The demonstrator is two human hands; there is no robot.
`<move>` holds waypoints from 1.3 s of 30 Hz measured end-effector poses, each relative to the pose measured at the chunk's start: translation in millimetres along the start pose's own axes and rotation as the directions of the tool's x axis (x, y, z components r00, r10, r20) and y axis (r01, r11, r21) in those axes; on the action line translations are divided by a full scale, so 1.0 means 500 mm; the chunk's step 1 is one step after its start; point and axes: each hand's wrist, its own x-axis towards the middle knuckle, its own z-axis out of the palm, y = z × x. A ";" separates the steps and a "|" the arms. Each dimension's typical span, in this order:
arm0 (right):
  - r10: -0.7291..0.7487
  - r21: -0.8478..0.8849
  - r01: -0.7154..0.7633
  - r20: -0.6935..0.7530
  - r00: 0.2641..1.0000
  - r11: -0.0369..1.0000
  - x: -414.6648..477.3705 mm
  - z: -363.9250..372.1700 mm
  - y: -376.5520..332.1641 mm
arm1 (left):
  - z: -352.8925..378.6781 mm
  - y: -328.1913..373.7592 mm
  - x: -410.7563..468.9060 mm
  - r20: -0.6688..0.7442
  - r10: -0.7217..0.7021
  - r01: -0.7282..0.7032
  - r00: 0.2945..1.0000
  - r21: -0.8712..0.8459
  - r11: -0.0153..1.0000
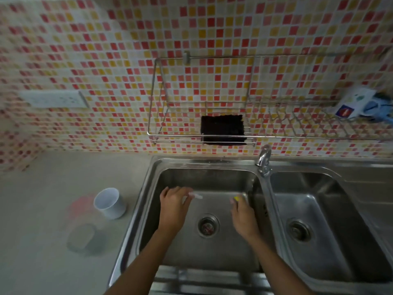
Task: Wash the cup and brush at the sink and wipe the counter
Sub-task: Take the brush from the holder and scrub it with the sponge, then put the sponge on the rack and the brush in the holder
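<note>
Far out to the left of both hands, on the counter [42,209], stands the white cup [110,202], upright and tilted slightly, its mouth open toward the camera. It sits well apart from the sink [146,188], just behind a pinkish stain [81,204] and a blurred oval mark [81,236] on the counter surface.

The left hand [173,206] hangs over the left basin, fingers curled, thumb and forefinger pinched on a thin pale object [196,196] that juts out to its right. This is probably the brush, though motion blur leaves it too smeared to be sure; its long axis appears to run left to right, pointing toward the other hand.

The right hand [242,213] is at the basin's right wall, under the faucet [263,159], fingers drawn together around something small and yellow-green [237,198]. What that is I cannot tell.

Judging by this layout, the cup lies on the left hand's side, so that hand is the nearer one to fetch it. High beyond both hands, a dark sponge [223,128] rests in the wire rack [153,116], likely needed for the counter.
</note>
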 end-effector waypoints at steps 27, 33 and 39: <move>-0.283 0.345 0.400 -0.343 0.896 0.849 0.057 -0.066 -0.503 | -0.240 -0.151 -0.008 -0.198 -0.172 0.107 0.965 -0.302 0.947; -0.225 0.055 0.246 -0.255 0.940 0.968 0.202 -0.069 -0.569 | -0.279 -0.165 0.017 -0.251 -0.142 0.068 0.958 -0.283 0.957; -0.202 -0.316 0.183 -0.030 0.979 0.931 0.248 -0.043 -0.559 | -0.303 -0.207 0.023 -0.259 -0.165 0.096 0.952 -0.259 0.961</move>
